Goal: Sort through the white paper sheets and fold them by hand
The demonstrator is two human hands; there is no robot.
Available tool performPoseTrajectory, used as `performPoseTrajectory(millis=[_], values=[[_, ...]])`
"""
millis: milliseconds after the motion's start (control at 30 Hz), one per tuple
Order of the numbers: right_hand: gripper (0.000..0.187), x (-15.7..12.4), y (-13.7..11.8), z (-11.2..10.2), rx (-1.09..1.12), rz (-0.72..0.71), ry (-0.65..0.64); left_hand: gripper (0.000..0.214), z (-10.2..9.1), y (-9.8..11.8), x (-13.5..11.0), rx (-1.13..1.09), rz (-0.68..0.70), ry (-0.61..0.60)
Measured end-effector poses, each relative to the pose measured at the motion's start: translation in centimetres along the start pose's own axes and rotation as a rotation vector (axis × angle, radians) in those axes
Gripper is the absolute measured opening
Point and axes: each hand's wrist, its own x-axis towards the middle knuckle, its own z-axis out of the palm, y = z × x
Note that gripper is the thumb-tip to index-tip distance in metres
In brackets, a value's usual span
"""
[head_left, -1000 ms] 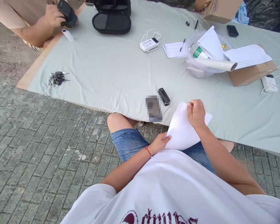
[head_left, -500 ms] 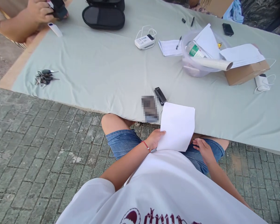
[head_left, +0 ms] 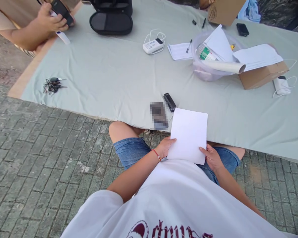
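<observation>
White sheets of paper (head_left: 188, 135) lie over my lap and reach onto the table edge, their upper face blank. My left hand (head_left: 167, 145) grips the left edge, thumb on top and fingers underneath. On the lower right edge my right hand (head_left: 212, 157) pinches the sheets, thumb above and the other fingers partly hidden below. Just beyond the top left corner of the paper lies a black stapler (head_left: 170, 102). Beside it, at the table edge, is a pixelated object (head_left: 159, 115) whose kind is hidden.
On the cloth-covered table (head_left: 109, 76) stand a plastic basin (head_left: 206, 75) of papers and a cardboard box (head_left: 263, 76). Keys (head_left: 52, 85) lie left, and a white corded device (head_left: 153, 46) and a black case (head_left: 111, 23) further back. Another person's hand (head_left: 51, 19) holds a dark device.
My right hand has moved left from beside the paper and taken hold of its right edge. The left hand keeps its grip. Across the table, a cardboard box has come further into view.
</observation>
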Motion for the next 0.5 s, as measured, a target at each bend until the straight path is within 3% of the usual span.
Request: performPoseTrajectory(millis=[233, 333, 500], values=[[0.048, -0.1, -0.5, 0.1, 0.001, -0.001, 0.048, 0.033, -1.6, -0.4, -0.6, -0.028, 0.104, -0.115], [0.047, -0.1, -1.0, 0.0, 0.000, 0.006, 0.052, 0.031, -2.9, -0.8, -1.1, 0.117, 0.084, -0.053], [0.048, 0.2, -1.6, -0.1, 0.019, 0.031, 0.059, 0.029, -3.8, -1.5, -1.6, 0.347, 0.147, -0.066]])
